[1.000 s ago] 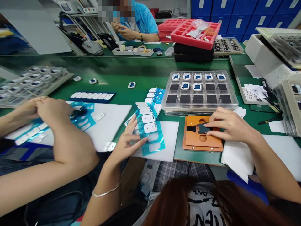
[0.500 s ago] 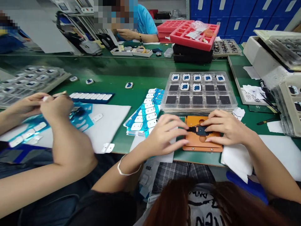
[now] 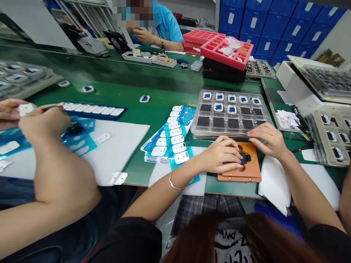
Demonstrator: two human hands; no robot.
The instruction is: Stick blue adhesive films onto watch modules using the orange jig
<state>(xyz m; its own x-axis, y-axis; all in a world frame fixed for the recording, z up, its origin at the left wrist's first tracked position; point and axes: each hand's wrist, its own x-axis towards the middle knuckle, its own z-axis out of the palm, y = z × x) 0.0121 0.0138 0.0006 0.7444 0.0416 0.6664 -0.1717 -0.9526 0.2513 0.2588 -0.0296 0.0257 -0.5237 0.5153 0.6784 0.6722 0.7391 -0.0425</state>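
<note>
While the left hand reaches the dark piece on the orange fixture, grip unclear, the right hand is open; at the fixture's twelve o'clock, a clear tray holds seven white-and-blue units.

Your left hand covers the left side of the orange fixture, obstructing access from there. Your right hand is at its far right corner. The clear compartment tray stands directly behind; the white cloth lies just beside the right edge. The fixture's near right surface is open from above. Leftward, a bare lane of green bench runs between the label sheets and the blue strip; one small module obstructs its far end.
</note>
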